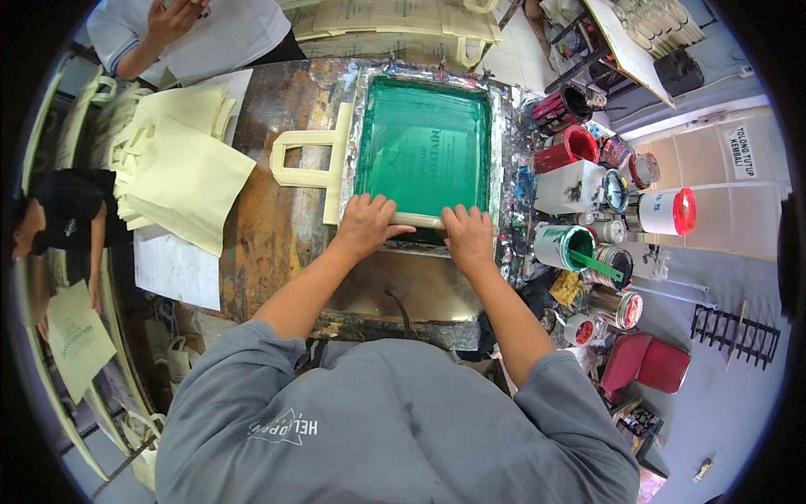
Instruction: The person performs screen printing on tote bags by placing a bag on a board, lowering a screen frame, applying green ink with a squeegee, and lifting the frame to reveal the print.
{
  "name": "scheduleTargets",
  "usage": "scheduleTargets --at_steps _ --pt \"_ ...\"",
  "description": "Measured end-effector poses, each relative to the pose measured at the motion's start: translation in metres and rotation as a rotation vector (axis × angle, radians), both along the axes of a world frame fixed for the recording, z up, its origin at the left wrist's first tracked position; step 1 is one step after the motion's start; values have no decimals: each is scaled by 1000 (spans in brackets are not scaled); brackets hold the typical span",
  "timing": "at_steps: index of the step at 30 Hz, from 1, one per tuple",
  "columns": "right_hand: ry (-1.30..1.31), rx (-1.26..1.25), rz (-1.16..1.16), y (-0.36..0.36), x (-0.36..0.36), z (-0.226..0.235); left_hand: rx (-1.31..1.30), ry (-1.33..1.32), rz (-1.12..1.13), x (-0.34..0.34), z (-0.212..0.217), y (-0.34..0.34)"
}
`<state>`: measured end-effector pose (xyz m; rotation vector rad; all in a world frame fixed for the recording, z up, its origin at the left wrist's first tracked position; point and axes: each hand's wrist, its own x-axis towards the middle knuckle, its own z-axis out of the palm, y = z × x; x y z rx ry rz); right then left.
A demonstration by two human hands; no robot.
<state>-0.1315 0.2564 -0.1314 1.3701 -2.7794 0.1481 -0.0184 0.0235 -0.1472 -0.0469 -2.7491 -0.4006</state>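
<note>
Both my hands grip a squeegee (426, 220), which lies across the near end of a silk-screen frame (496, 160). My left hand (367, 225) is closed on its left end, the thumb stretched along the bar. At its right end my right hand (470, 237) is closed too, fingers over the top. The green mesh (420, 118) of the screen shows a faint stencil design and wet-looking green ink. From under the frame's left side sticks out a pale yellow tote bag (332, 181) with its handle loop; the frame hides the rest of it.
Pale yellow bags (180, 168) lie piled on the left of the stained table (281, 227). Along the right stand several paint containers, including a green ink pot (554, 246) with a green stick. One person (227, 34) stands across the table; another (75, 210) holds a printed bag at left.
</note>
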Motion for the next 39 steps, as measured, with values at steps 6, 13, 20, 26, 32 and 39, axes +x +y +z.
scheduleTargets --at_steps 6,13,20,26,32,39 --pt "-131 13 -12 -11 -19 18 148 190 190 31 21 -7" --pt "-56 -40 -37 10 50 17 254 -155 435 116 -57 -23" --pt "159 -167 -61 -1 24 126 883 171 454 82 56 -4" --pt "427 -427 -18 -57 -86 227 727 255 610 18 50 -26" --pt "384 -513 -46 -77 -112 258 280 -135 978 33 -59 -13" --pt "358 -464 -74 -67 -107 251 483 -96 1175 20 -81 -29"
